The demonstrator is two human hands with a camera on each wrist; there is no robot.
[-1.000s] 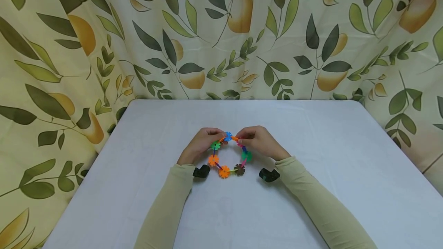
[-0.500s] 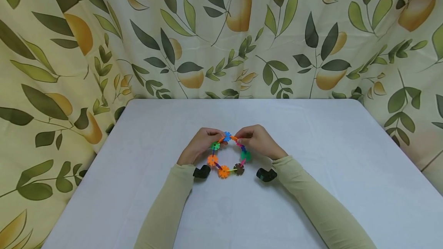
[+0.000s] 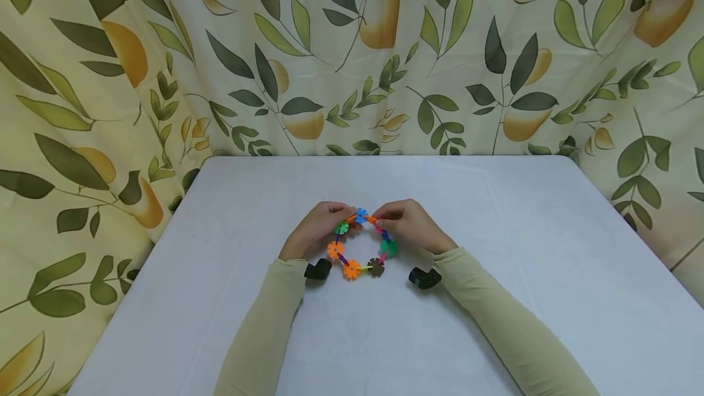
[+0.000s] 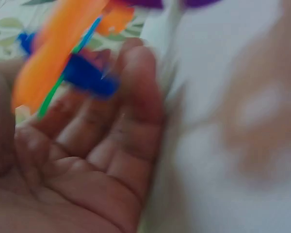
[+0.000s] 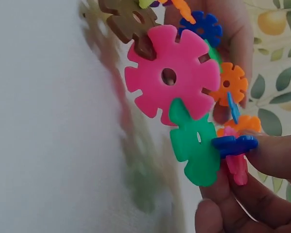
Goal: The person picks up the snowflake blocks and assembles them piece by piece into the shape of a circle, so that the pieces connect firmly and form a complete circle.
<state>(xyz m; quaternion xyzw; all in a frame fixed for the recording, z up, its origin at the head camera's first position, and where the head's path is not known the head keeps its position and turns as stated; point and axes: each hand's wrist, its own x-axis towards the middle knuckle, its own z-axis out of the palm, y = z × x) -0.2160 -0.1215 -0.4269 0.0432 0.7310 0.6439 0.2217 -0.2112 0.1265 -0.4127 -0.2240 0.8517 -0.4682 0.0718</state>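
A ring of interlocking plastic snowflake discs (image 3: 351,270) is held up between both hands in the head view, its shadow falling on the white tabletop. My left hand (image 3: 315,228) pinches its upper left part, beside a green disc (image 3: 342,228). At the upper right, my right hand (image 3: 415,225) grips it with thumb and fingers. A blue disc (image 3: 360,216) spans the gap between the two hands. The right wrist view shows a pink disc (image 5: 194,68) slotted into a green one (image 5: 196,145), and the thumb at a dark blue disc (image 5: 235,144). Blurred orange discs (image 4: 63,43) cross the left wrist view.
A white-covered table (image 3: 484,200) lies beneath the hands. Behind and to the left hangs a leaf-and-fruit patterned curtain (image 3: 231,78). Black wrist cameras (image 3: 425,278) sit at both wrists, below light green sleeves.
The ring's near side has risen slightly and shifted a little left, tilting the ring. The left hand has moved slightly up and left; the right hand slightly left. Both keep their hold.
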